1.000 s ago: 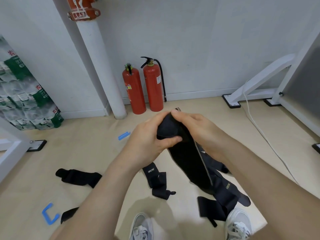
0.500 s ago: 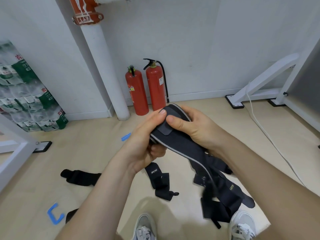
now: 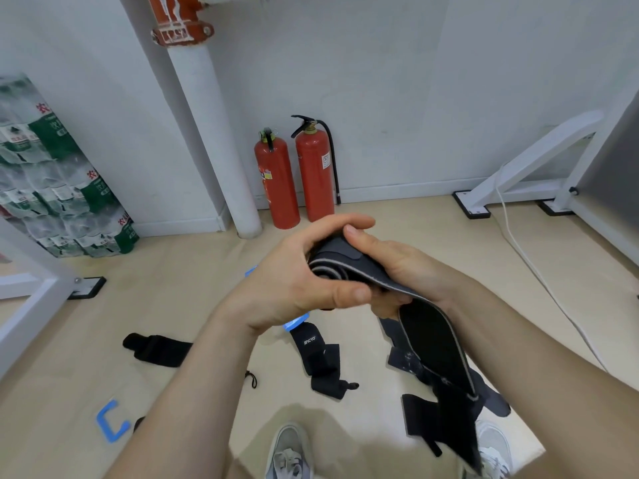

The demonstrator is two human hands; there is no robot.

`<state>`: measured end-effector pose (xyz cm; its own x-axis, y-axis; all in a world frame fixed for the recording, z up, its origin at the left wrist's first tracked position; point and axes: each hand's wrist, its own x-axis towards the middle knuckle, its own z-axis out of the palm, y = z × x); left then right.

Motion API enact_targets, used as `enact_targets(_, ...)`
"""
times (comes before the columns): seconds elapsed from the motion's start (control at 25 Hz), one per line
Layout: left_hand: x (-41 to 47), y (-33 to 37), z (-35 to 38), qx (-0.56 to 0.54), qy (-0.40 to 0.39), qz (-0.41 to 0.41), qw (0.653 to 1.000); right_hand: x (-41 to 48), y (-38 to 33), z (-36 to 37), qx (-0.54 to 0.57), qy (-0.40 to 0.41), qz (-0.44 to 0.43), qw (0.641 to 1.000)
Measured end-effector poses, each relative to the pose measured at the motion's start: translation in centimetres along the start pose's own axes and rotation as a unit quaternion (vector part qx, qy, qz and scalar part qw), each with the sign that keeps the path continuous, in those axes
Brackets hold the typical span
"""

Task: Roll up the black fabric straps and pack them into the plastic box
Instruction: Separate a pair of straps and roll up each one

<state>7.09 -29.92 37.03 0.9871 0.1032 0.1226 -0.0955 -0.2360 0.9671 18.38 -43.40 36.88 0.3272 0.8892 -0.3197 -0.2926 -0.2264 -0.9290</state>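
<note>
Head view: we've got both hands curled round one black strap (image 3: 428, 340). Left hand (image 3: 294, 288) fingers (image 3: 342, 224) wrap over the rolled end, thumb pressing from below. Right hand (image 3: 397, 267) cups the roll from the other side, thumb on top. Hands hide most of the roll. The loose tail, w/ grey edging, hangs below the fingers & covers part of a strap pile (image 3: 408, 364) on the floor (image 3: 173, 288). Logo strap (image 3: 320, 361) lies below the fingers, another strap (image 3: 155, 349) lower left of them. Two fire extinguishers (image 3: 276, 181) stand beyond the fingers, at the wall.
</note>
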Motion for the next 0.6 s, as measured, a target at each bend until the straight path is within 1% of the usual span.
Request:
enact_targets(0.08, 0.1, 0.0, -0.1, -0.031, 0.052, 0.018, 0.998, 0.0, 0.1, 0.2, 0.045, -0.013, 0.001, 0.999)
enact_targets(0.16, 0.3, -0.4, -0.5, -0.065, 0.097, 0.045, 0.992, 0.0, 0.3, 0.1, 0.071, -0.026, -0.017, 0.997)
enact_targets(0.24, 0.6, -0.9, -0.2, -0.1, 0.12, 0.074, 0.985, 0.0, 0.3, 0.2, 0.079, -0.031, -0.041, 0.996)
enact_targets(0.32, 1.1, -1.0, 0.8, -0.162, 0.147, 0.088, 0.972, 0.0, 0.4, 0.4, 0.087, -0.014, -0.065, 0.994)
enact_targets(0.4, 1.6, -0.8, 2.0, -0.235, 0.191, 0.07, 0.951, -0.1, 0.4, 0.6, 0.09, 0.009, -0.077, 0.993)
enact_targets(0.52, 2.1, -0.6, 3.2, -0.303, 0.257, 0.002, 0.918, 0.1, 0.8, 0.6, 0.115, 0.023, -0.078, 0.99)
enact_targets(0.56, 2.1, -0.7, 3.3, -0.317, 0.266, -0.015, 0.91, 0.2, 0.9, 0.6, 0.12, 0.027, -0.078, 0.989)
enact_targets(0.6, 2.2, -0.8, 3.3, -0.319, 0.261, -0.024, 0.911, 0.4, 1.1, 0.6, 0.124, 0.032, -0.079, 0.989)
